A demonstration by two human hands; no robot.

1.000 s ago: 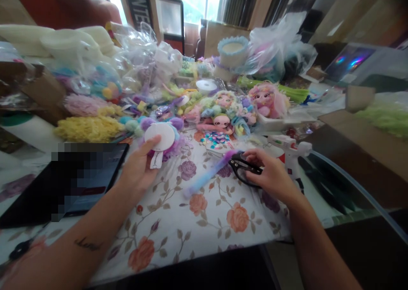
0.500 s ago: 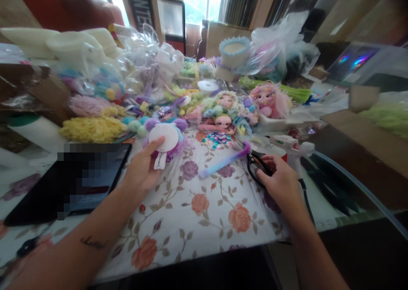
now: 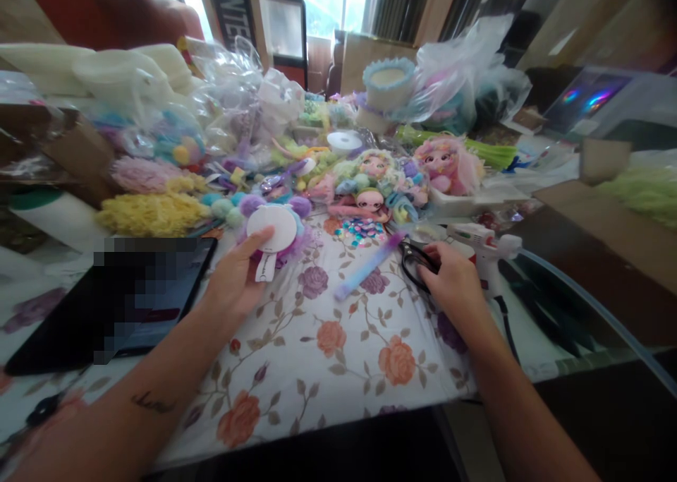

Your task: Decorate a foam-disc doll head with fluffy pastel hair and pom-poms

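A small heap of blue and pink sequins [image 3: 361,232] lies on the flower-patterned desk [image 3: 296,372]. To the left of this heap, the left hand [image 3: 238,277] has its grip closed on a round plush piece [image 3: 272,229], with the thumb pressed against its flat white disc. Purple fluff shows around the disc, two purple puffs [image 3: 299,207] stick out at its upper edge, and a white tag [image 3: 266,267] with dark lettering hangs below it.

To the right of the heap and a little nearer the person, the right hand [image 3: 458,277] keeps its grip around the black handles of a pair of scissors [image 3: 422,257]; the blades are too blurred to make out. A fuzzy strip [image 3: 369,268], purple at one end and pale blue at the other, lies slantwise just in front of the heap, its purple end next to the scissors. Farther right of the heap is a white glue gun [image 3: 489,245], just beyond the right hand. Directly behind the heap is a pale doll face [image 3: 370,201], and well to its left lies a dark tablet [image 3: 159,327].
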